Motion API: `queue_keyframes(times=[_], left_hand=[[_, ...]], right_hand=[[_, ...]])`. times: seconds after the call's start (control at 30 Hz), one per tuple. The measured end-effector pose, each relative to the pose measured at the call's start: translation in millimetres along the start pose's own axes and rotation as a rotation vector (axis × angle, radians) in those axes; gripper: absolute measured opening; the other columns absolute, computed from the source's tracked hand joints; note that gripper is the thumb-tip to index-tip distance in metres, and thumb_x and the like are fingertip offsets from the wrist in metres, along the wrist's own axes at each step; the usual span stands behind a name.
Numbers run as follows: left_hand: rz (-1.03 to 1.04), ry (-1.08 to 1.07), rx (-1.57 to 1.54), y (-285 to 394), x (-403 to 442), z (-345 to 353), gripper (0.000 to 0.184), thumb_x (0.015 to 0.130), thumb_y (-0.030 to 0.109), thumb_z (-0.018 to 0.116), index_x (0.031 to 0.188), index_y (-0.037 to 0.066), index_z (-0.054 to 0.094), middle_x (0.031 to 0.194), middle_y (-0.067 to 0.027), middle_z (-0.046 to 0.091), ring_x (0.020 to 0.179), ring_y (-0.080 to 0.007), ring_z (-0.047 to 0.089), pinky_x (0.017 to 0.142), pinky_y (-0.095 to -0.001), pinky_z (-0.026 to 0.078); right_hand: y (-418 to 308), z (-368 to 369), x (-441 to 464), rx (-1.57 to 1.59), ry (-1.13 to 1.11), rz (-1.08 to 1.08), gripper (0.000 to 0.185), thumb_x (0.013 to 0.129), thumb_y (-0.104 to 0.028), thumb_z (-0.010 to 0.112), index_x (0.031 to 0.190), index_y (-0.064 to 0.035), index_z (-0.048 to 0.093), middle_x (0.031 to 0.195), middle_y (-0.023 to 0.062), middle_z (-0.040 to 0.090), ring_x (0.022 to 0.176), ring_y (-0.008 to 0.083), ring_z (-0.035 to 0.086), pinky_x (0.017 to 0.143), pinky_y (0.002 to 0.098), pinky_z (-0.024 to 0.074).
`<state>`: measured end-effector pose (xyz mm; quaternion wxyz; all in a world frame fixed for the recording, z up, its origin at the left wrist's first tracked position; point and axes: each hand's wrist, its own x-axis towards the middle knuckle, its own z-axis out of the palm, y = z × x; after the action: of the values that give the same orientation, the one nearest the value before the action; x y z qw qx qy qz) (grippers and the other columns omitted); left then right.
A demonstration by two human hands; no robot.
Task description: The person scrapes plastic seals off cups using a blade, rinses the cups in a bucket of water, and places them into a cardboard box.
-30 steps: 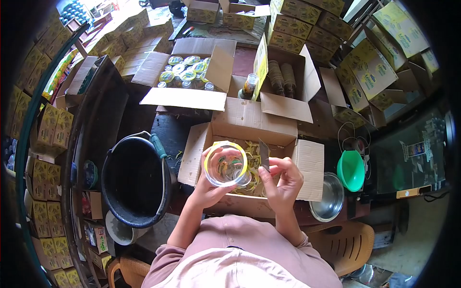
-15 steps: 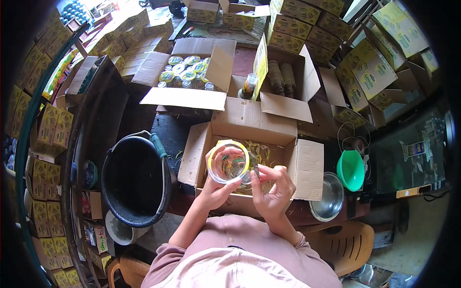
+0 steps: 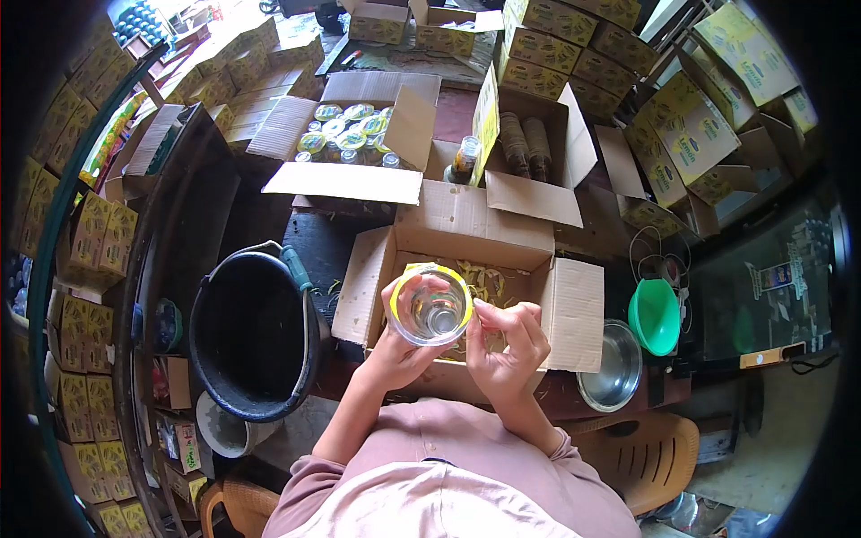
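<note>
My left hand (image 3: 402, 351) is wrapped round a clear plastic cup (image 3: 439, 316) whose mouth tilts toward me. A yellow band runs along part of the cup's rim. My right hand (image 3: 509, 345) is closed in a pinch at the right side of that rim; what its fingertips hold is too small to make out. Both hands are above an open cardboard box (image 3: 578, 314) in front of my body. Thin yellowish strips (image 3: 489, 280) lie scattered inside the box.
A black bucket (image 3: 202, 345) stands at the left. At the right are a steel bowl (image 3: 613, 368) and a green bowl (image 3: 655, 318). Farther back, one open carton (image 3: 354, 184) holds lidded cups, another (image 3: 538, 202) stacked cups. A bottle (image 3: 464, 160) stands between them.
The cup has turned slightly and moved a little right. My right fingers have shifted up along its rim, and a dark flat piece seen at them before is now hidden.
</note>
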<state>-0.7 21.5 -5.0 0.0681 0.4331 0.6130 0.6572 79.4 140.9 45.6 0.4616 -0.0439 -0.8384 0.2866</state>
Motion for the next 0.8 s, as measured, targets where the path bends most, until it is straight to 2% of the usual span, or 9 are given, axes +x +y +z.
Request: queue_keyframes(times=[0.1,0.2,0.3,0.4,0.5,0.53,0.67,0.8], left_hand=[[0.049,0.038,0.149,3.3,0.4,-2.1,0.078,0.07,0.002,0.068,0.13,0.004,0.018,0.118,-0.0128,0.031,0.109,-0.0263,0.044,0.093,-0.0355,0.039],[0.049,0.003,0.137,7.1,2.1,-4.3,0.08,0.07,0.002,0.068,0.131,0.004,0.017,0.119,-0.0129,0.03,0.111,-0.027,0.043,0.092,-0.0354,0.039],[0.031,-0.016,0.096,0.3,-2.1,-2.2,0.077,0.07,0.003,0.067,0.131,0.004,0.02,0.121,-0.0134,0.03,0.115,-0.0285,0.038,0.096,-0.0368,0.036],[0.038,-0.09,0.315,9.0,-4.8,-2.1,0.073,0.07,0.007,0.067,0.129,0.003,0.025,0.124,-0.0138,0.029,0.12,-0.0299,0.031,0.1,-0.038,0.03],[-0.005,-0.064,0.182,5.6,-8.0,0.3,0.069,0.07,0.009,0.067,0.128,0.003,0.029,0.125,-0.0139,0.028,0.122,-0.0312,0.027,0.102,-0.0383,0.026],[-0.023,-0.098,0.17,0.1,-8.6,-0.9,0.074,0.07,0.008,0.068,0.13,0.003,0.025,0.125,-0.0146,0.026,0.122,-0.0312,0.028,0.102,-0.0382,0.027],[-0.033,-0.048,0.116,-3.9,-10.9,-1.7,0.081,0.07,0.009,0.069,0.132,0.002,0.018,0.125,-0.0154,0.021,0.121,-0.0302,0.03,0.101,-0.0382,0.028],[-0.004,-0.033,0.123,-6.7,-10.5,-1.6,0.083,0.07,0.009,0.07,0.133,0.002,0.016,0.125,-0.0153,0.021,0.12,-0.03,0.032,0.101,-0.0374,0.029]], right_hand=[[0.3,1.7,-5.7,0.041,0.003,0.041,0.021,0.064,0.004,0.069,0.082,-0.0041,0.061,0.061,0.0038,0.054,0.055,0.0149,0.049,0.053,0.0252,0.0394],[1.8,2.5,-11.8,0.06,0.013,0.094,0.02,0.065,0.004,0.068,0.082,-0.0036,0.061,0.061,0.0044,0.054,0.055,0.0147,0.05,0.052,0.0247,0.0399],[1.5,0.8,-7.7,0.049,0.013,0.08,0.019,0.065,0.004,0.067,0.082,-0.0028,0.061,0.062,0.0057,0.054,0.055,0.0154,0.051,0.051,0.0247,0.0405],[5.1,0.2,-2.9,0.018,0.0,0.08,0.019,0.066,0.005,0.066,0.083,-0.002,0.061,0.063,0.0054,0.055,0.056,0.0131,0.052,0.053,0.0234,0.04],[12.5,1.2,-6.1,0.267,-0.006,0.239,0.02,0.066,0.006,0.066,0.083,-0.0013,0.061,0.065,0.0043,0.055,0.058,0.01,0.052,0.056,0.0214,0.0388],[12.9,0.7,-7.1,0.309,0.012,0.311,0.018,0.067,0.007,0.066,0.082,-0.0009,0.06,0.066,0.003,0.054,0.059,0.0078,0.051,0.058,0.0198,0.0373],[9.3,-5.9,-9.3,0.349,0.027,0.332,0.019,0.067,0.007,0.066,0.083,-0.0005,0.059,0.066,0.0027,0.051,0.059,0.0079,0.049,0.056,0.02,0.0366],[1.4,-7.3,-15.4,0.297,0.001,0.232,0.018,0.068,0.006,0.066,0.083,-0.0003,0.058,0.067,0.0039,0.052,0.057,0.0097,0.05,0.055,0.0214,0.0372]])
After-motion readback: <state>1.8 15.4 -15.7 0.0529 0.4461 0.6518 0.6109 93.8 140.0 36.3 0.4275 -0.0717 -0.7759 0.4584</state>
